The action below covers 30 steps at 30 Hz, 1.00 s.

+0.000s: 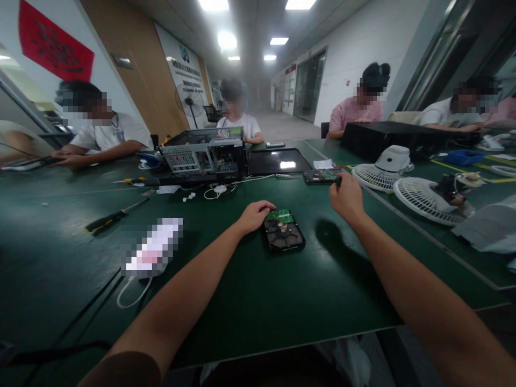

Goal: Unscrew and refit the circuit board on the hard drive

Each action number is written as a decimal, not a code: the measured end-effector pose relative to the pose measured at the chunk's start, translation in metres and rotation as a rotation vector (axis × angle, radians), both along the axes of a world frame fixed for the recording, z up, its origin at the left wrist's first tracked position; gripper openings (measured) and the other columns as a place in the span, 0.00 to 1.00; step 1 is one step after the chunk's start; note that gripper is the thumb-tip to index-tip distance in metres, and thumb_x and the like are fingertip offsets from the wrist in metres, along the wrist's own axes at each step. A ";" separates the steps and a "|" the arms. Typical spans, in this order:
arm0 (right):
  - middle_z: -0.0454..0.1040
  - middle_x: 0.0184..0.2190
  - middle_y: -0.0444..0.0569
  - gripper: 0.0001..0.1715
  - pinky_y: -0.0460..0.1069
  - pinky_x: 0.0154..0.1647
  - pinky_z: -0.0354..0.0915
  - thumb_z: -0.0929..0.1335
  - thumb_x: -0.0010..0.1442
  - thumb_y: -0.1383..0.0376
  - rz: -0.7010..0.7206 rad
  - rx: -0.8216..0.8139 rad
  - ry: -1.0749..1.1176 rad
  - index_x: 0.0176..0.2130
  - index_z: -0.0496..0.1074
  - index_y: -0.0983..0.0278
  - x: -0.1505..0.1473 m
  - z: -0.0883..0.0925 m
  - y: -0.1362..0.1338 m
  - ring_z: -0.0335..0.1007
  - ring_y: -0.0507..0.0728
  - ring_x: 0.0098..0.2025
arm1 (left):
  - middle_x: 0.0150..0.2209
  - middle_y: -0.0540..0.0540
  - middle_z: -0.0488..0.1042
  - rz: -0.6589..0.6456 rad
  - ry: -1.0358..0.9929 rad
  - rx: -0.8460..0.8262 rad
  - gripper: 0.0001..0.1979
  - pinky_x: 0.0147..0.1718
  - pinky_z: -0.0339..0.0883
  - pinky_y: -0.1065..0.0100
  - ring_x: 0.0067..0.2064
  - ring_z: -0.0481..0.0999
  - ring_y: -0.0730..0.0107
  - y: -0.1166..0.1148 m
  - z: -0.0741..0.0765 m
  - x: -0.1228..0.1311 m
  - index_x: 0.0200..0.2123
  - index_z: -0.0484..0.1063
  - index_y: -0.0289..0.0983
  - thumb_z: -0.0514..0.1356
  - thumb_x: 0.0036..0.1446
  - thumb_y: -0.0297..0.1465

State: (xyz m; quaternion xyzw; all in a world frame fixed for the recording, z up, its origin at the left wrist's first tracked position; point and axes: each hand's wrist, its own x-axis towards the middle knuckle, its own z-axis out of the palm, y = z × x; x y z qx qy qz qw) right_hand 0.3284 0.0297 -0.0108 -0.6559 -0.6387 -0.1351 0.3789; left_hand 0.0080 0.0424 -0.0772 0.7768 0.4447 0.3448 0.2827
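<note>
A black hard drive (284,232) with a green circuit board lies on the green table mat (258,301) in front of me. My left hand (255,214) rests on the mat with curled fingers touching the drive's upper left corner. My right hand (346,196) is raised above the mat to the right, fingers pinched on a small dark object I cannot make out. Just beyond it lies a second hard drive (320,176) with its green board up.
An opened computer case (203,156) and a black panel (278,161) stand farther back. Two white fan grilles (423,196) lie at right, a yellow-black screwdriver (115,216) and a white cable at left. Several people sit around the table.
</note>
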 end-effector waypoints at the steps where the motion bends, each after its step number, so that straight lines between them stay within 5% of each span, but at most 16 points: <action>1: 0.73 0.50 0.63 0.22 0.61 0.55 0.66 0.63 0.64 0.63 -0.082 -0.129 -0.030 0.55 0.70 0.69 0.011 -0.006 0.004 0.70 0.68 0.52 | 0.47 0.47 0.81 0.002 0.003 0.005 0.13 0.51 0.70 0.62 0.48 0.78 0.63 0.000 0.000 0.000 0.46 0.80 0.39 0.56 0.64 0.29; 5: 0.74 0.53 0.60 0.21 0.57 0.51 0.68 0.63 0.65 0.60 -0.138 -0.429 -0.213 0.53 0.75 0.65 0.033 -0.024 0.010 0.73 0.67 0.50 | 0.44 0.47 0.81 -0.010 -0.002 0.019 0.13 0.48 0.71 0.63 0.45 0.79 0.63 0.001 -0.003 0.000 0.47 0.80 0.39 0.57 0.64 0.30; 11: 0.75 0.58 0.57 0.27 0.58 0.53 0.67 0.64 0.65 0.60 -0.055 -0.548 -0.352 0.61 0.71 0.60 0.031 -0.034 0.018 0.73 0.67 0.55 | 0.43 0.47 0.81 -0.022 -0.015 0.026 0.13 0.45 0.72 0.65 0.43 0.79 0.64 0.002 -0.006 0.000 0.48 0.79 0.38 0.57 0.64 0.31; 21: 0.78 0.54 0.57 0.25 0.58 0.52 0.68 0.63 0.65 0.59 -0.058 -0.597 -0.356 0.58 0.76 0.58 0.033 -0.035 0.020 0.75 0.68 0.54 | 0.43 0.47 0.81 -0.027 -0.027 0.025 0.12 0.45 0.72 0.64 0.43 0.79 0.64 0.002 -0.006 0.001 0.46 0.79 0.39 0.58 0.64 0.33; 26: 0.71 0.63 0.54 0.31 0.57 0.57 0.65 0.63 0.64 0.61 -0.033 -0.575 -0.357 0.65 0.69 0.59 0.032 -0.032 0.020 0.71 0.66 0.59 | 0.46 0.45 0.81 -0.052 -0.099 -0.051 0.14 0.49 0.72 0.63 0.46 0.80 0.62 0.001 0.003 0.003 0.47 0.79 0.38 0.61 0.63 0.38; 30: 0.76 0.58 0.55 0.27 0.58 0.55 0.67 0.63 0.64 0.62 -0.035 -0.582 -0.355 0.61 0.73 0.58 0.033 -0.033 0.024 0.73 0.67 0.56 | 0.47 0.43 0.81 -0.040 -0.091 -0.127 0.16 0.49 0.72 0.62 0.47 0.79 0.61 0.002 0.013 0.007 0.48 0.78 0.37 0.62 0.62 0.40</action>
